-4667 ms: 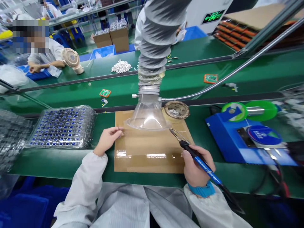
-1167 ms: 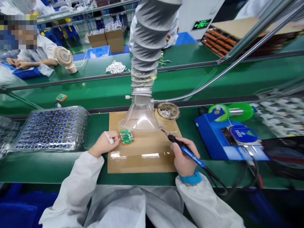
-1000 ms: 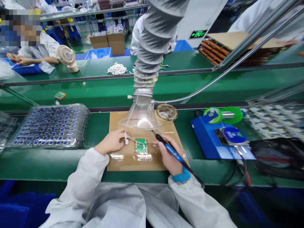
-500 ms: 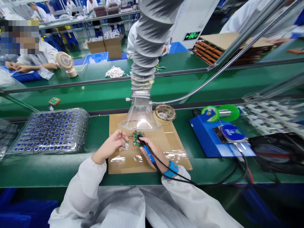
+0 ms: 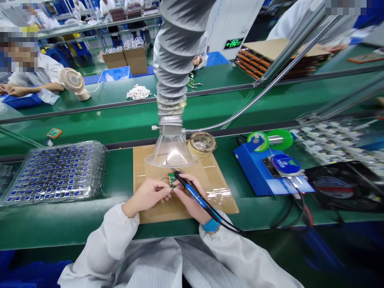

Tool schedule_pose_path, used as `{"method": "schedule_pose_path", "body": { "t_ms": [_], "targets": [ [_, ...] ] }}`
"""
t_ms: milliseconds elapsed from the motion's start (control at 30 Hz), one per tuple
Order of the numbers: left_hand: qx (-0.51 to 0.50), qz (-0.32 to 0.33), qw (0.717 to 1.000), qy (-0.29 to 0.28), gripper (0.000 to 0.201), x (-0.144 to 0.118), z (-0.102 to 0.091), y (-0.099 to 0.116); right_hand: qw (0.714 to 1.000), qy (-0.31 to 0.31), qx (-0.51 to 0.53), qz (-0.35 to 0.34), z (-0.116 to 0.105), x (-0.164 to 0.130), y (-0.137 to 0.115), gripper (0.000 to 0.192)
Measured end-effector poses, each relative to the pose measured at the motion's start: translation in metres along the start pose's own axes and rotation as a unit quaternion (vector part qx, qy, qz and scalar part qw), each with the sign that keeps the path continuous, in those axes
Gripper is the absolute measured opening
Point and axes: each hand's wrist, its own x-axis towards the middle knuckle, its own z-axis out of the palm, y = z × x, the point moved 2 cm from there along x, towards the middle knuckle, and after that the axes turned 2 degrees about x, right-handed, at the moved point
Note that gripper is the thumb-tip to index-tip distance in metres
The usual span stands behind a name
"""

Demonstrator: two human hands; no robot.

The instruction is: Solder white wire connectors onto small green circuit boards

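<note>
On a cardboard sheet (image 5: 216, 188) atop the green bench (image 5: 90, 224), the left hand (image 5: 150, 196) pinches a small circuit board (image 5: 172, 179); the right hand (image 5: 189, 198) grips a blue soldering iron (image 5: 192, 191), tip at the board.

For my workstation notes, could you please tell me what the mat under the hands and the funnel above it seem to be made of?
The flat brown mat looks like cardboard under glossy clear tape, given its shiny streaks. The clear cone-shaped funnel is see-through and glossy, probably plastic.

Green bench (image 5: 90, 224): cardboard mat (image 5: 219, 192), clear parts trays (image 5: 54, 172), blue solder stn (image 5: 258, 176), black fan (image 5: 345, 186).
</note>
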Motion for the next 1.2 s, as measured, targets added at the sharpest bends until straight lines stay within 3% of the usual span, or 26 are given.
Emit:
{"method": "schedule_pose_path", "body": {
  "t_ms": [200, 400, 700, 833, 1000, 1200],
  "targets": [
    [0.081, 0.064, 0.994, 0.038, 0.026, -0.003, 0.005, 0.001, 0.999, 0.011, 0.042, -0.006, 0.008, -0.002, -0.007, 0.024],
    [0.004, 0.047, 0.993, 0.109, 0.02, -0.001, 0.004, -0.001, 0.998, 0.048, 0.032, -0.003, 0.007, -0.001, -0.001, 0.023],
    [-0.011, 0.061, 0.991, 0.121, 0.024, 0.001, 0.003, -0.001, 0.998, 0.057, 0.011, 0.039, 0.008, -0.001, 0.004, 0.025],
    [0.072, 0.077, 0.987, 0.124, 0.019, 0.003, -0.002, 0.0, 0.998, 0.038, -0.032, 0.027, 0.007, -0.003, 0.005, 0.023],
    [0.273, 0.123, 0.942, 0.152, 0.018, 0.02, -0.014, 0.0, 0.991, 0.028, -0.134, 0.01, -0.007, -0.006, 0.018, 0.029],
    [0.302, 0.092, 0.936, 0.157, 0.02, 0.036, -0.011, -0.014, 0.988, -0.035, -0.148, -0.009, -0.019, -0.001, 0.027, 0.035]
  ]
}}
